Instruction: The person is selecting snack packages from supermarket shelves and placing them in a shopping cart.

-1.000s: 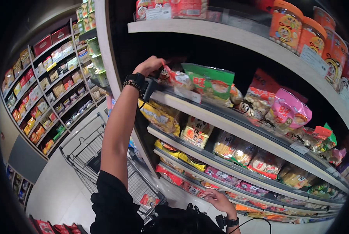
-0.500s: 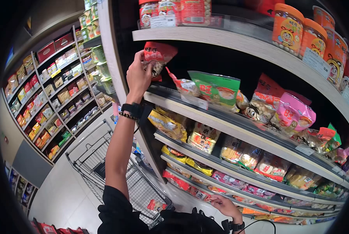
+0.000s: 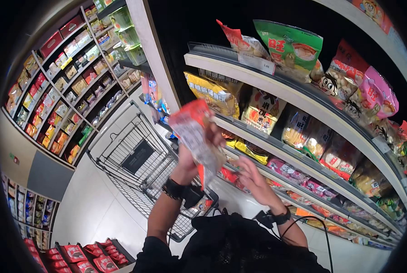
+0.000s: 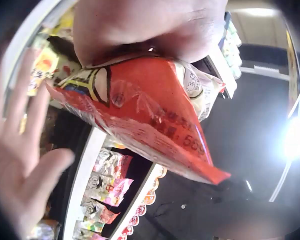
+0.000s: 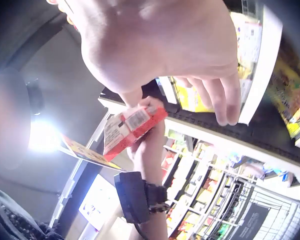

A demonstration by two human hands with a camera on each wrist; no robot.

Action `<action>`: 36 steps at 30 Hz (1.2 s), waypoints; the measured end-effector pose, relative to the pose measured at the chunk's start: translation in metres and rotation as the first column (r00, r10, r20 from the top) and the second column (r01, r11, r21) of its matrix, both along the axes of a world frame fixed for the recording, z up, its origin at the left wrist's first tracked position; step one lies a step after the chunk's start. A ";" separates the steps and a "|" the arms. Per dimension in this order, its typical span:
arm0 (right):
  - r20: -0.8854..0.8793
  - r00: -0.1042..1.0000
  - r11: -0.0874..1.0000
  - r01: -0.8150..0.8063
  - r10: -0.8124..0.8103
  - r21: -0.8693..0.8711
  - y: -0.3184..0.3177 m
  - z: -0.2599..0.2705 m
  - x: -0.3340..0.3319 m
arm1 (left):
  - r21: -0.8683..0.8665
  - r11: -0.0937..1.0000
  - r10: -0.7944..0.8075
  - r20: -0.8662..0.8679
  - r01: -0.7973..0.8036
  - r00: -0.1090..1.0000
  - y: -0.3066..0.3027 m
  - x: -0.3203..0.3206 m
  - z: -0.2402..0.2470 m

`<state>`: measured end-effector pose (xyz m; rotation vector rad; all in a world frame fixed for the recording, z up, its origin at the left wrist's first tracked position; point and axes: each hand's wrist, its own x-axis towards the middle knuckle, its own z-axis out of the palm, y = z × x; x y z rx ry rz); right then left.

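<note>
A red and white snack bag (image 3: 192,132) is gripped by my left hand (image 3: 190,159), its printed back turned up, in front of the shelves. The left wrist view shows the bag's red end (image 4: 155,100) below the palm (image 4: 145,30). My right hand (image 3: 256,184) is just right of the bag, fingers extended and apart, touching nothing. In the right wrist view the fingers of that hand (image 5: 160,45) hang loosely straight, and the bag (image 5: 132,127) is in the left hand beyond.
A shopping cart (image 3: 135,159) stands below and left of my left hand, with a red packet (image 3: 202,205) in it. Shelves of snack bags curve along the right, their nearest edge (image 3: 221,63) above the hands. Red packets (image 3: 76,255) sit on a low display at bottom left.
My left hand has drawn the red bag off the upper shelf and brought it down in front of me. My right hand has risen beside it, and the view has tilted lower.
</note>
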<state>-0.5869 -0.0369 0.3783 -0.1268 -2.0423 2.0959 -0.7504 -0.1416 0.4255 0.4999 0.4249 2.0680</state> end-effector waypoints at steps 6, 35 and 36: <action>-0.239 0.962 0.990 0.117 -0.132 -0.077 -0.032 -0.019 -0.034 | 0.005 0.991 -0.134 0.008 0.134 0.991 -0.003 0.004 -0.072; -0.035 0.973 0.955 0.218 -0.230 -0.203 -0.038 0.019 0.014 | -0.288 0.916 0.134 -0.434 -0.279 0.891 -0.021 0.030 -0.030; -0.040 0.973 0.955 0.216 -0.229 -0.204 -0.037 0.019 0.015 | -0.285 0.916 0.141 -0.435 -0.284 0.889 -0.021 0.031 -0.030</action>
